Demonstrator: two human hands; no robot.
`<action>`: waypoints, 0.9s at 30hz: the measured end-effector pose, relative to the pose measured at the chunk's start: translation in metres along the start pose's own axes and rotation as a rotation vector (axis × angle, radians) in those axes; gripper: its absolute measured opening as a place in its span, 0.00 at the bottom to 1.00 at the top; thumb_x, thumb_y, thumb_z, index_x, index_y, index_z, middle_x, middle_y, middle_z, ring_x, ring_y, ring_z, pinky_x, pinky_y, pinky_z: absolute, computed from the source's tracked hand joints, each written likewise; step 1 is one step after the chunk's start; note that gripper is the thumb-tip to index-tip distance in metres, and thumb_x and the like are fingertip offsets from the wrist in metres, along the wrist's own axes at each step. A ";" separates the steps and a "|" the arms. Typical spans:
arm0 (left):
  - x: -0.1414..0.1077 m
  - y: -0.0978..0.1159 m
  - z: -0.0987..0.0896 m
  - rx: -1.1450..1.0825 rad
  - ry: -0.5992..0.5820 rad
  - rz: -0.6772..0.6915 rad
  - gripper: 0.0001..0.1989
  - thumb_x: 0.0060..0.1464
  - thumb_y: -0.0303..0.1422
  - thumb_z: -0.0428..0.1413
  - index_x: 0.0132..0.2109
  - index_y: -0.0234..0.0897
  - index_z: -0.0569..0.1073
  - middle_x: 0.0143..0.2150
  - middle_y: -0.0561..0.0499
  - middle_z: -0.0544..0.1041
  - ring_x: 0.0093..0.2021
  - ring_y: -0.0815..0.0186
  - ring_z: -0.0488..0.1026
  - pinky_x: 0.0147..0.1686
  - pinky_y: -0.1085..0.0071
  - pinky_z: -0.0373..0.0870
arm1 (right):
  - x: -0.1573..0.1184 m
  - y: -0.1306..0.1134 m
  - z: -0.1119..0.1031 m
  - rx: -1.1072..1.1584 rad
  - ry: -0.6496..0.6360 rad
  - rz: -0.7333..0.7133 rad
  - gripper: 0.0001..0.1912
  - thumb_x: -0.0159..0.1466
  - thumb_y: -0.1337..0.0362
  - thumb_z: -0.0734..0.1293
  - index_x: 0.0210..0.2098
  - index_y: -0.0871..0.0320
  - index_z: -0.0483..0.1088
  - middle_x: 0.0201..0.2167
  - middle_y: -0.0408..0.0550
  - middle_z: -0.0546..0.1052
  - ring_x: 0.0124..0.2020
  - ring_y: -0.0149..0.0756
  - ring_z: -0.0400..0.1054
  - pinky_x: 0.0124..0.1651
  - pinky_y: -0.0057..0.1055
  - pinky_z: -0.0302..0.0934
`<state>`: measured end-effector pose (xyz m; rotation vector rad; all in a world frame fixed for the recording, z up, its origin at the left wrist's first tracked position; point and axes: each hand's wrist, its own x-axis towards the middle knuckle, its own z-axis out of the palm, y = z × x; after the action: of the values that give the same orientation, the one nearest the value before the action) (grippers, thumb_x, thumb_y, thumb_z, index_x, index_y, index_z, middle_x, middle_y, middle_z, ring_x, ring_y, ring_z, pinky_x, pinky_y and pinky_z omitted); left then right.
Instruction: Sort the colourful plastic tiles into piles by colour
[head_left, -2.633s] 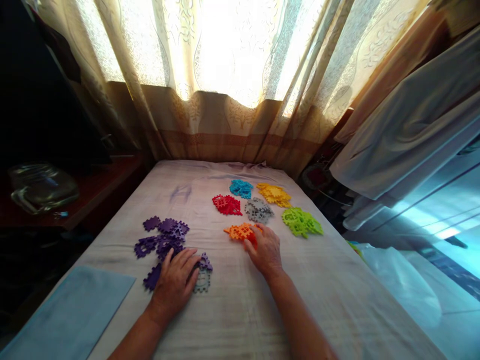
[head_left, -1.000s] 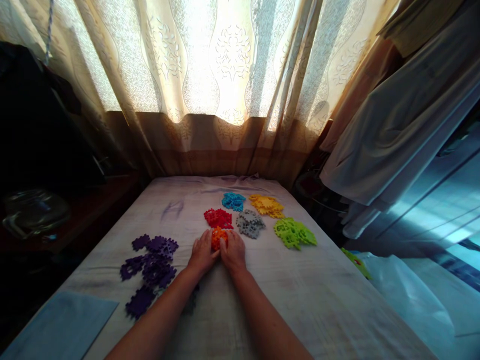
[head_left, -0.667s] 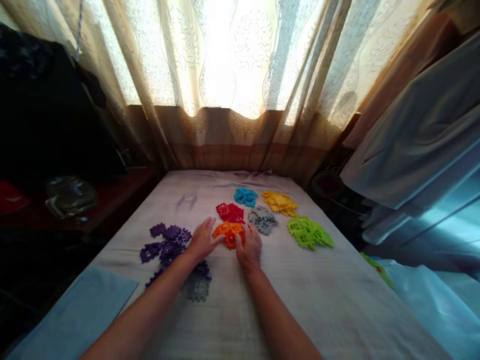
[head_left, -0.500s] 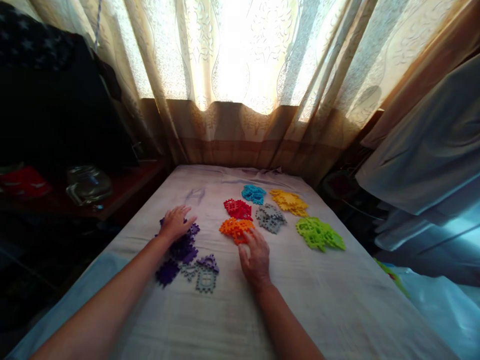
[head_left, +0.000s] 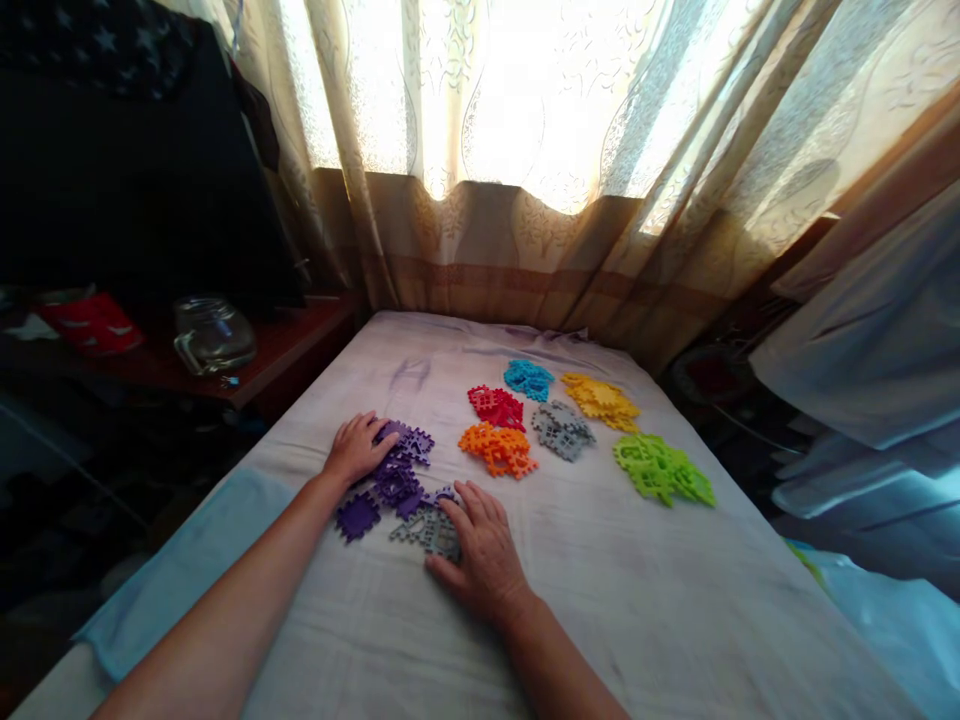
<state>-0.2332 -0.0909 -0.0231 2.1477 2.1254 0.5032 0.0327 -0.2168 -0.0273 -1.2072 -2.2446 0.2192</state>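
My left hand (head_left: 357,447) rests against the left edge of a pile of purple interlocking toy tiles (head_left: 397,484), its fingers stretched out. Some of those flat, tooth-edged tiles overlap, and one solid purple tile (head_left: 358,516) lies at the near end. My right hand (head_left: 484,545) is spread over a few grey tiles (head_left: 426,532) beside the purple pile. Its fingers cover part of the grey tiles and of a purple piece behind them. Nothing shows gripped in either hand.
Further off lie piles of orange tiles (head_left: 498,449), red tiles (head_left: 496,407), blue tiles (head_left: 529,379), grey tiles (head_left: 562,430), yellow tiles (head_left: 601,400) and green tiles (head_left: 663,470). A glass jug (head_left: 215,335) stands on a side table to the left. Curtains (head_left: 487,240) hang behind.
My right hand has moved from the orange pile to the grey tiles at the purple pile. My left hand has slipped from on top of the purple tiles to their left edge.
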 end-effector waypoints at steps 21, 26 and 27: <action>-0.051 0.010 -0.010 -0.440 0.467 0.018 0.20 0.58 0.48 0.47 0.43 0.42 0.76 0.50 0.47 0.79 0.52 0.57 0.75 0.56 0.61 0.70 | 0.024 0.106 -0.068 -0.056 0.481 0.439 0.18 0.68 0.56 0.57 0.32 0.55 0.75 0.30 0.48 0.76 0.34 0.36 0.69 0.39 0.29 0.62; -0.048 0.008 -0.006 -0.435 0.447 0.025 0.20 0.58 0.49 0.47 0.43 0.41 0.76 0.50 0.47 0.79 0.52 0.56 0.75 0.56 0.61 0.69 | 0.042 0.179 -0.079 -0.087 0.505 0.800 0.20 0.64 0.53 0.57 0.30 0.56 0.76 0.29 0.48 0.77 0.30 0.37 0.67 0.33 0.29 0.57; -0.048 0.008 -0.006 -0.432 0.439 0.027 0.20 0.58 0.49 0.47 0.43 0.41 0.76 0.50 0.47 0.79 0.52 0.56 0.75 0.56 0.61 0.69 | 0.044 0.186 -0.078 -0.086 0.506 0.821 0.20 0.64 0.53 0.57 0.30 0.56 0.76 0.28 0.48 0.76 0.29 0.37 0.66 0.32 0.29 0.56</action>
<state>-0.2261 -0.1398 -0.0236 1.9463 1.9218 1.4011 0.1907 -0.0834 -0.0193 -1.9242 -1.2573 0.1040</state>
